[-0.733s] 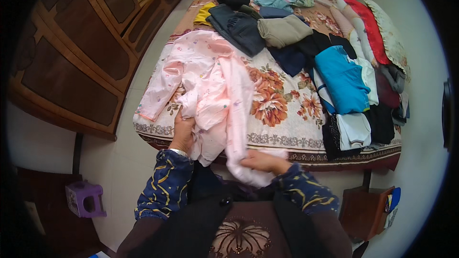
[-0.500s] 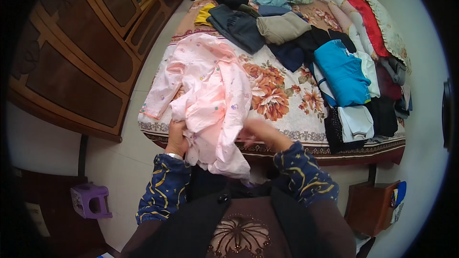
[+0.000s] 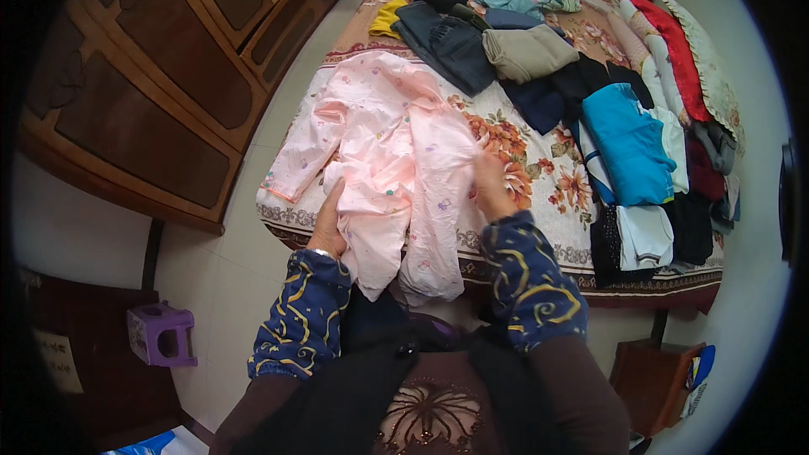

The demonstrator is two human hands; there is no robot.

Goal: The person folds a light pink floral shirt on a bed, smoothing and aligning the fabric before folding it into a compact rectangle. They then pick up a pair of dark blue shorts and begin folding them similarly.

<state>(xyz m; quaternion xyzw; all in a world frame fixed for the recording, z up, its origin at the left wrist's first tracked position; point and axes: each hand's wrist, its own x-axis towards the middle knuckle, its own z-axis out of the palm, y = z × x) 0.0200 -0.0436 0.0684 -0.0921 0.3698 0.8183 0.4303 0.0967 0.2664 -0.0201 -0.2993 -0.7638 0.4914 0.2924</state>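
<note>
A pale pink long-sleeved garment (image 3: 375, 177) with small printed figures lies on the near left of the bed, its lower end hanging over the edge toward me. My left hand (image 3: 330, 223) grips the garment's left side near the bed edge, thumb up and fingers partly under the cloth. My right hand (image 3: 493, 187) is at the garment's right side, by the sleeve that runs down toward me. It is smeared by motion, so its fingers do not show clearly.
Folded dark trousers (image 3: 447, 46), beige trousers (image 3: 529, 52) and a blue folded garment (image 3: 628, 143) lie among other clothes on the bed (image 3: 548, 240). Wooden wardrobes (image 3: 143, 135) stand left. A purple stool (image 3: 160, 334) and a small brown cabinet (image 3: 653, 383) are on the floor.
My right hand has moved up and away from me along the garment's right side. The right sleeve lies straighter and farther right. My left hand keeps its hold, and the view has shifted slightly.
</note>
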